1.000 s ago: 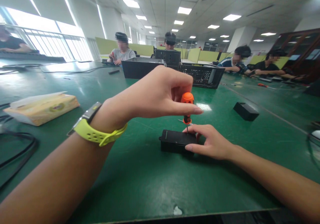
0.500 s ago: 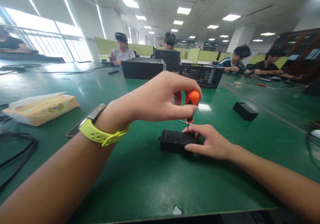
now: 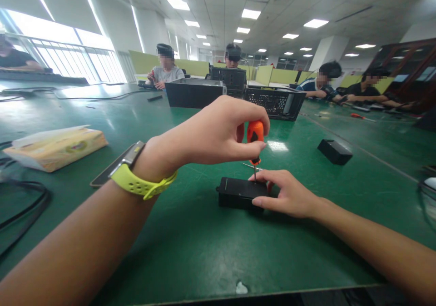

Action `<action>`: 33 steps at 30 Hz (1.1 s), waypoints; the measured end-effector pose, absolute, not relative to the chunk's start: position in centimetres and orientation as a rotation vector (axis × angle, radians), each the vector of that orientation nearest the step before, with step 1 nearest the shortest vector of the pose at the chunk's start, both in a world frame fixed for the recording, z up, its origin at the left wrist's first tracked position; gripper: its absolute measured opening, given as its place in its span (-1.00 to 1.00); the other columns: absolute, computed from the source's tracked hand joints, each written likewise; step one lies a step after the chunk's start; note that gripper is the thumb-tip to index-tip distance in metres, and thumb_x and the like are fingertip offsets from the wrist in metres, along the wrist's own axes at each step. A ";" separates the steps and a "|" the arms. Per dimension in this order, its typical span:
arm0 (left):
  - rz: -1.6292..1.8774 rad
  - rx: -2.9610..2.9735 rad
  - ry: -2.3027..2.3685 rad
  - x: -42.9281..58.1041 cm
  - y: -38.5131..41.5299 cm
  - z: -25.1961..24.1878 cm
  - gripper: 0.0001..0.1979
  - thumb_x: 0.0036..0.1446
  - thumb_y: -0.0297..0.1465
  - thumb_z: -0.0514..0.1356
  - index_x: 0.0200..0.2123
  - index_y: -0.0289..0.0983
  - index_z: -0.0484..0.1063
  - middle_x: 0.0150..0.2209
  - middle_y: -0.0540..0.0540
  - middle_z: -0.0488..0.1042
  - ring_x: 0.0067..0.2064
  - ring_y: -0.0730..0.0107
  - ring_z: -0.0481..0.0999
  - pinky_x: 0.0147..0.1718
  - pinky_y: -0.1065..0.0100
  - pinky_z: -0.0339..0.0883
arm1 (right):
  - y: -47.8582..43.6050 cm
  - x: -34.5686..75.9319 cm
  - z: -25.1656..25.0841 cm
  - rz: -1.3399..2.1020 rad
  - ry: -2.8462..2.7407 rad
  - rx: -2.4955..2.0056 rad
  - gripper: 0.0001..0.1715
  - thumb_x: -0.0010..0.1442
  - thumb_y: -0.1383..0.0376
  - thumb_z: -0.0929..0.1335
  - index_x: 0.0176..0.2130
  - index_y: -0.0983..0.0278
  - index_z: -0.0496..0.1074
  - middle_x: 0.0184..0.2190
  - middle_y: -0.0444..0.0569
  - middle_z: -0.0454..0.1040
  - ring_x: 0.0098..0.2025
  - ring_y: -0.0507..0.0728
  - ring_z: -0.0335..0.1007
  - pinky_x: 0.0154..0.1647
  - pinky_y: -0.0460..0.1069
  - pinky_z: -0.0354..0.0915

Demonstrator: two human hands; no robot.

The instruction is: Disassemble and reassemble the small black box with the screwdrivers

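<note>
My left hand [image 3: 218,131] is closed in a pinch round the orange handle of a small screwdriver [image 3: 255,135]. The screwdriver stands upright with its thin tip down on the top of a flat black box [image 3: 238,191] that lies on the green table [image 3: 190,242]. My right hand [image 3: 289,194] rests on the right end of the box, fingers curled over its edge and thumb along its near side. A yellow-green watch strap [image 3: 141,185] is on my left wrist.
A tan tissue pack [image 3: 56,147] and black cables [image 3: 23,206] lie at the left. A second small black box [image 3: 334,151] sits at the right. Two black crates [image 3: 235,97] stand across the table, with several other people seated behind them.
My left hand's fingers have turned round the screwdriver handle, from stretched out to tightly curled. The handle sits slightly higher and more covered by the fingers. My right hand and the box have stayed put.
</note>
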State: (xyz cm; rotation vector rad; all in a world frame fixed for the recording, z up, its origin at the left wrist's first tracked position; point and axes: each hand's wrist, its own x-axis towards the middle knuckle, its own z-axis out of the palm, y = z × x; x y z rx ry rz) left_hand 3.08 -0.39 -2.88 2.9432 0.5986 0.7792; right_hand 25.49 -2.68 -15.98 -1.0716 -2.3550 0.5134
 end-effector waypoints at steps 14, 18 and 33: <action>0.762 2.972 0.684 3.0 -0.2 -3.0 -0.61 0.12 -0.11 0.19 -0.42 -0.37 0.46 -0.54 0.00 0.33 -0.48 0.54 0.23 -0.44 0.42 0.06 | -2.6 25.5 -16.0 0.506 -2.362 -1.073 -0.56 0.11 0.08 0.43 -0.08 0.28 0.45 -0.20 -0.03 0.54 -0.25 0.12 0.44 -0.30 -0.03 0.32; 0.730 2.883 0.492 3.0 -0.5 -3.0 -0.78 0.11 -0.37 0.20 -0.16 -0.30 0.46 -0.29 -0.07 0.49 -0.34 0.48 0.39 -0.37 0.44 0.20 | -2.7 25.5 -15.9 0.523 -2.361 -1.075 -0.56 0.11 0.08 0.43 -0.08 0.28 0.45 -0.21 -0.03 0.53 -0.27 0.11 0.43 -0.30 -0.03 0.32; 0.840 2.914 0.794 3.4 -0.4 -3.1 -0.59 0.04 -0.08 0.25 -0.45 -0.37 0.42 -0.55 0.05 0.28 -0.46 0.57 0.22 -0.46 0.46 0.05 | -2.7 25.4 -15.7 0.519 -2.367 -1.075 -0.58 0.11 0.09 0.43 -0.10 0.27 0.44 -0.19 -0.03 0.53 -0.26 0.11 0.43 -0.29 -0.03 0.31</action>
